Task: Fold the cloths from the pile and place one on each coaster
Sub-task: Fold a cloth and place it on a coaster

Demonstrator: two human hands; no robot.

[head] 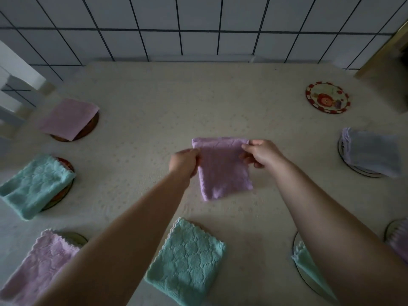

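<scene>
Both my hands are up over the middle of the table (154, 102), holding a folded lilac cloth (223, 171) by its far edge so that it hangs down toward me, clear of the surface as far as I can tell. My left hand (184, 162) pinches the far left corner, fingers curled round the edge; my right hand (260, 153) pinches the far right corner, thumb on top and fingers tucked behind. The table carries a pale patterned cover. At far right lies one bare coaster (327, 100), round, with a red-and-white rim and a picture in the centre, well apart from the cloth in my hands. Left side, far to near: a pink cloth (68, 119) on a dark coaster, a teal cloth (36, 184) on a coaster with a reddish rim, and a second pink cloth (37, 270) partly under my left forearm, with a coaster edge showing at its far corner. Near centre lies a folded teal cloth with a scalloped edge (186, 261). Right side: a grey-lilac cloth (371, 154) on a coaster. Near right, another teal cloth (309, 265) lies on a coaster, mostly hidden by my right forearm. At the right frame edge a further cloth is too cropped to describe.
</scene>
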